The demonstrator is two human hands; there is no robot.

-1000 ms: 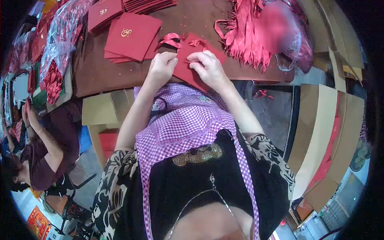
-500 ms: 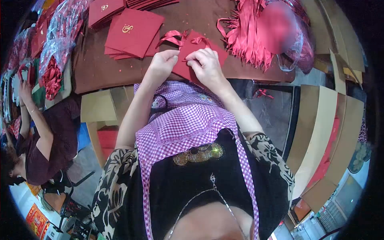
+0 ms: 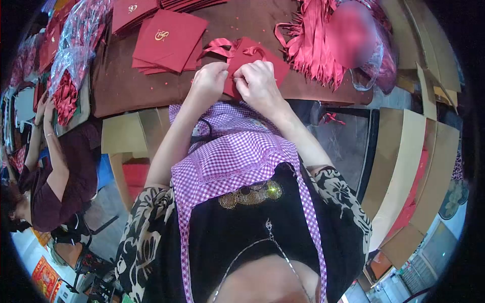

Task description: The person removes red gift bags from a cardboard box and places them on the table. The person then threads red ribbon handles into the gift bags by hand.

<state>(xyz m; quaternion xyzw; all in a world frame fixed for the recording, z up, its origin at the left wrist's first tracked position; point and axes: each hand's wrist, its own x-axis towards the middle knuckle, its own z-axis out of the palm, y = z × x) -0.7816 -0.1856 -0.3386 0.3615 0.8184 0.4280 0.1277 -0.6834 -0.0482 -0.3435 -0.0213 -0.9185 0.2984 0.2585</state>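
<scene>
Both my hands are at the near edge of the brown table, close together over a red card piece [image 3: 275, 63] with a red ribbon [image 3: 221, 48] at its far side. My left hand [image 3: 209, 83] is closed at the card's left edge, its fingertips pinched on something I cannot make out. Bent fingers of my right hand [image 3: 257, 83] press together on top of the card; what they pinch is hidden. A stack of red cards with a gold emblem [image 3: 172, 43] lies to the left. To the right is a bundle of red ribbons [image 3: 318, 50].
More red card stacks [image 3: 132, 12] and a plastic-wrapped red bundle [image 3: 81, 45] are at the far left. Cardboard boxes [image 3: 386, 171] stand right and left below the table [image 3: 131, 96]. A co-worker [image 3: 65, 166] is at the left.
The red card has turned slightly and shifted a little right under my hands. My left hand has moved slightly right, towards my right hand. The co-worker's arms have moved.
</scene>
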